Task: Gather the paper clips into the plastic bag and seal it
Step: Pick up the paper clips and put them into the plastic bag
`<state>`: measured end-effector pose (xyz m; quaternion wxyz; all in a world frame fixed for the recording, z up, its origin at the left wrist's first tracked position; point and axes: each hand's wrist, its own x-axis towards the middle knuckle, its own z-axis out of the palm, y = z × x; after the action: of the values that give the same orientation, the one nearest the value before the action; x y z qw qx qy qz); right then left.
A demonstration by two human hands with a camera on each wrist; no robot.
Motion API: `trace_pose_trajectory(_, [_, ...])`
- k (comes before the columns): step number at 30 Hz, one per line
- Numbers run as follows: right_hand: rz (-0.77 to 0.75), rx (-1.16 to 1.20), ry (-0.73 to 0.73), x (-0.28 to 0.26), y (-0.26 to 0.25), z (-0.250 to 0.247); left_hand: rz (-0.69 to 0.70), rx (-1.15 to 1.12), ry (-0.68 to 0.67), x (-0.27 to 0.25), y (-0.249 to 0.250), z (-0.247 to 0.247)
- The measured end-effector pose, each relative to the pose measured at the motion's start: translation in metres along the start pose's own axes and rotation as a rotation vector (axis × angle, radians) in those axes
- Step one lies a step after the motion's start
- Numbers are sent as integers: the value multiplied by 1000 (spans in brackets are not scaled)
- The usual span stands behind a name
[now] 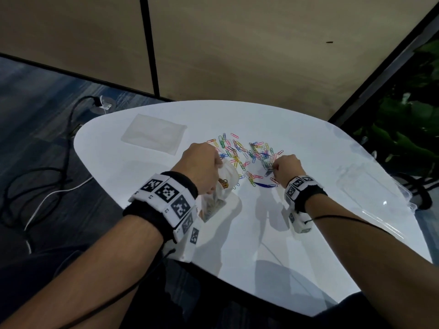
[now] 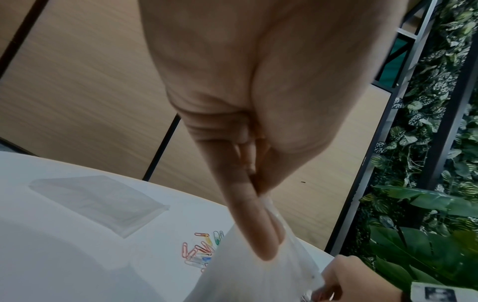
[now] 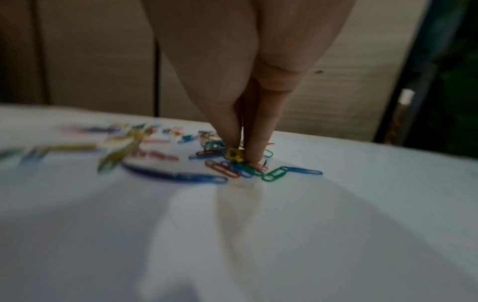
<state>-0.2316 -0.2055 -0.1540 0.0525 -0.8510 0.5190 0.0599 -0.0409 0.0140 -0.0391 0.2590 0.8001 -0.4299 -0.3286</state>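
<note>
Right hand [image 1: 286,169]: fingers [image 3: 256,143] drawn together, tips down on the table [image 1: 297,245], pinching a small bunch of paper clips [image 3: 234,155] at the right side of the scatter. How many clips are held cannot be told; the view is blurred.

Left hand [image 1: 202,167]: thumb and fingers [image 2: 248,214] closed on the upper rim of the plastic bag [image 1: 219,193], holding it up off the table near the left edge. Some clips already sit in the bag's lower end.

Loose coloured paper clips [image 1: 242,153] lie spread across the middle of the table, between the two hands and beyond them.

A flat stack of clear bags [image 1: 153,135] lies toward the far left edge. A clear plastic lid or tray [image 1: 370,186] rests at the right edge.
</note>
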Motion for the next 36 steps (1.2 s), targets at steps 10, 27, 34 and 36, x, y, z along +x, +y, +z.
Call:
trace_pose_trajectory(10, [191, 1657, -398, -53, -40, -72, -8, 4, 3, -2, 2, -2])
trace_pose_trajectory(27, [315, 893, -210, -43, -22, -49, 10, 23, 14, -6, -4, -9])
trace_pose_trajectory(34, [243, 230, -105, -19, -10, 8, 0, 13, 16, -6, -10, -13])
trace_pose_trajectory(36, [226, 294, 5, -4, -19, 4, 5, 14, 21, -5, -10, -14])
